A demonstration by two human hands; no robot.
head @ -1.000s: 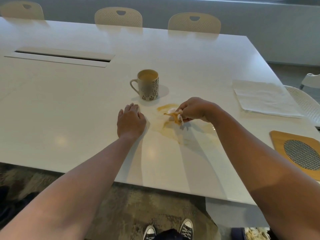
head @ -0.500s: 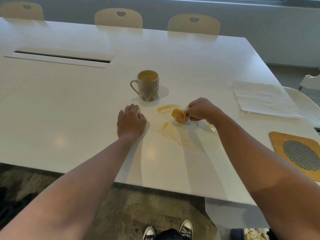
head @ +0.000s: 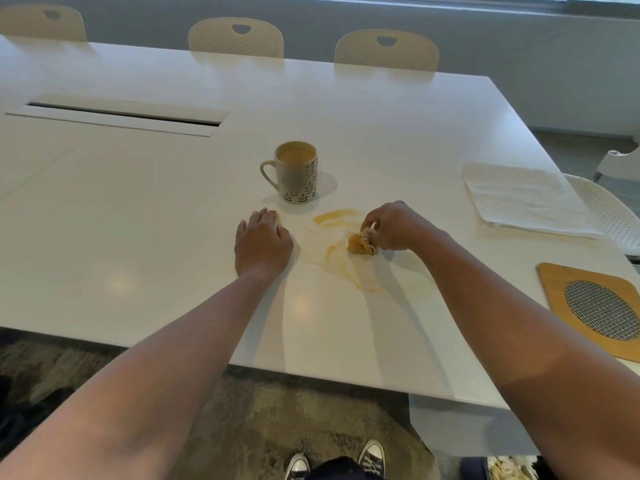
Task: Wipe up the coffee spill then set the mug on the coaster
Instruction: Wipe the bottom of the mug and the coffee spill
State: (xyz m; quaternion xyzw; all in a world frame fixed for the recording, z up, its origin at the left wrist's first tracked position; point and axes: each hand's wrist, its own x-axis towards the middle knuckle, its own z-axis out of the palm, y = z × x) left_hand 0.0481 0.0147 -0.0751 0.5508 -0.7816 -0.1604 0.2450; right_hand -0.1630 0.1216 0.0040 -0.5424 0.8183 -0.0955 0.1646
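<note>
- Back toward the person comes the right hand [head: 394,226], dragging the soggy wad of paper towel [head: 360,243] off the streak nearest the mug and onto the lower smear.
- Fingers of that hand are pinched tight on the wad, which is stained brown and pressed on the table [head: 156,209].
- Left hand [head: 263,242] hasn't budged: flat on the table, fingers relaxed, holding nothing, just in front of the mug and a little left.
- Mug [head: 298,172] stands upright, handle to the left, coffee inside.
- Coffee spill [head: 341,233] remains: one curved streak just in front of the mug to the right, thinner smears trailing nearer the person.
- Coaster [head: 595,308], wood with a mesh oval, lies well right of the mug at the table edge, bare.
- Stack of clean paper towels [head: 523,199] lies right of the mug, beyond the coaster.
</note>
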